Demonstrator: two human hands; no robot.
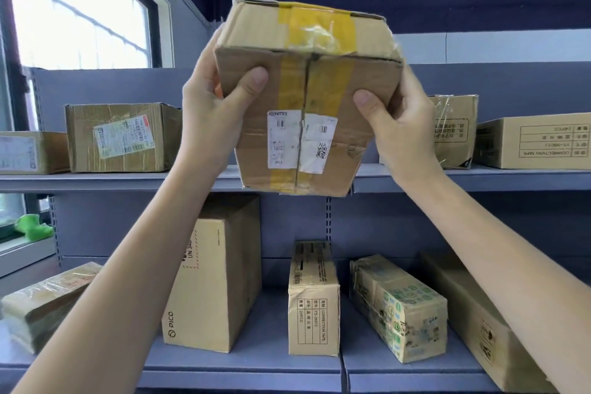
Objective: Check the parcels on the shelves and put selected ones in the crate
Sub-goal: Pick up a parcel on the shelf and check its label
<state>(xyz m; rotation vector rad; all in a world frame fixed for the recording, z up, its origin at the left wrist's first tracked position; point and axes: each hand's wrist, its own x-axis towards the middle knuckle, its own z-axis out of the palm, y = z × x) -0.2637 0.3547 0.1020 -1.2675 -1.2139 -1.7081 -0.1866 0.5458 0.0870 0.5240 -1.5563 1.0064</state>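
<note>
I hold a cardboard parcel [307, 99] with yellow tape and white shipping labels up in front of the upper shelf [96, 181]. It is tilted, its labelled face turned toward me. My left hand [211, 112] grips its left side, thumb on the front face. My right hand [399, 128] grips its right side, thumb likewise on the front. No crate is in view.
Other parcels stand on the upper shelf: a labelled box [123, 137] at left, a printed carton [534, 144] at right. The lower shelf [243, 361] carries a tall PICO box [214, 278], a narrow carton [313, 301], a wrapped parcel [399, 307] and more. A window [76, 6] is at upper left.
</note>
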